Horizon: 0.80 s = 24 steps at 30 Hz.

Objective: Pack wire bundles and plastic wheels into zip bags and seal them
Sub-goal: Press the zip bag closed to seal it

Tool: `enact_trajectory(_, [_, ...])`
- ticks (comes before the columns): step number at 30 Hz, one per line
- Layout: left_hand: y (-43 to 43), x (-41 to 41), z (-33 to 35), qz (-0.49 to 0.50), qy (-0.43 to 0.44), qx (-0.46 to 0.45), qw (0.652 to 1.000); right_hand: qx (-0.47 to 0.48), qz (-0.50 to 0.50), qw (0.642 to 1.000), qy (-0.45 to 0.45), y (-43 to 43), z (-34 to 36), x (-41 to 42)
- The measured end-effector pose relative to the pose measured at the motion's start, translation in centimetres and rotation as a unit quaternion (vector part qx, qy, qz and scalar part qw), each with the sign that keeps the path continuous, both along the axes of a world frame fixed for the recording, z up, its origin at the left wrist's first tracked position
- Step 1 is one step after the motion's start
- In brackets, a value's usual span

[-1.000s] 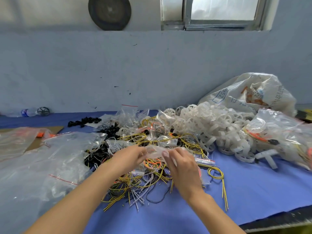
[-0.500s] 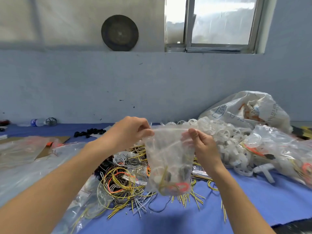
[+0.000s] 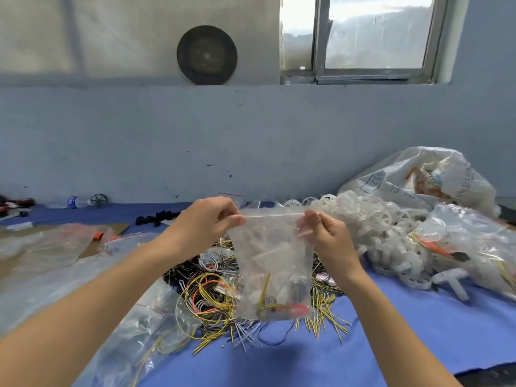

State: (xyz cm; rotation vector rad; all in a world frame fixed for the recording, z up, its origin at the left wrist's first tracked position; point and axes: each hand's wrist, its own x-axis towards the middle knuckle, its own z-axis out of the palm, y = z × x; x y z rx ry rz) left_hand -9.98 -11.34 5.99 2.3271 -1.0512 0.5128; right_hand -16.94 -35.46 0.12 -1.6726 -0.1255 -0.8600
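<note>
Zip bag (image 3: 275, 263), loaded with wire and what seem to be pale plastic parts, hangs upright above the wire bundles (image 3: 212, 291) on the blue counter (image 3: 405, 331). Left hand (image 3: 206, 222) and right hand (image 3: 326, 233) each pinch one top corner, stretching the zip strip taut and level, probably for sealing. Loose plastic wheels (image 3: 371, 224) lie heaped just right.

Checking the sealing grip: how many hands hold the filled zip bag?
2. The left hand pinches the zip bag at its top-left corner; the right hand pinches its top-right corner. Both are fully visible.
</note>
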Motion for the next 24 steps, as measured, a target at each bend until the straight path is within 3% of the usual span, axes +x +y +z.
enact_trajectory(4, [0.4,0.2,-0.6,-0.042,0.072,-0.045,0.995,0.054,0.039,0.997,0.030,-0.3,-0.8,0.2])
enact_trajectory(8, [0.6,1.1,-1.8,-0.031,0.111,-0.007,0.993,0.072,0.067,0.993,0.070,-0.3,-1.8,0.3])
enact_trajectory(16, [0.4,1.4,-3.4,-0.021,0.130,-0.018,0.991,0.081,0.045,0.990,0.104,-0.3,-4.0,0.9])
enact_trajectory(19, [0.2,1.1,-3.3,0.006,0.097,0.021,0.995,0.098,0.048,0.989,0.097,-0.1,-3.7,0.8])
enact_trajectory(22, [-1.2,0.3,-3.1,0.029,-0.011,0.079,0.996,0.098,0.052,0.990,0.082,0.0,-3.4,0.7])
enact_trajectory(24, [-3.1,-0.7,-2.9,0.014,-0.057,0.067,0.996,0.094,0.059,0.991,0.075,0.1,-3.2,0.6])
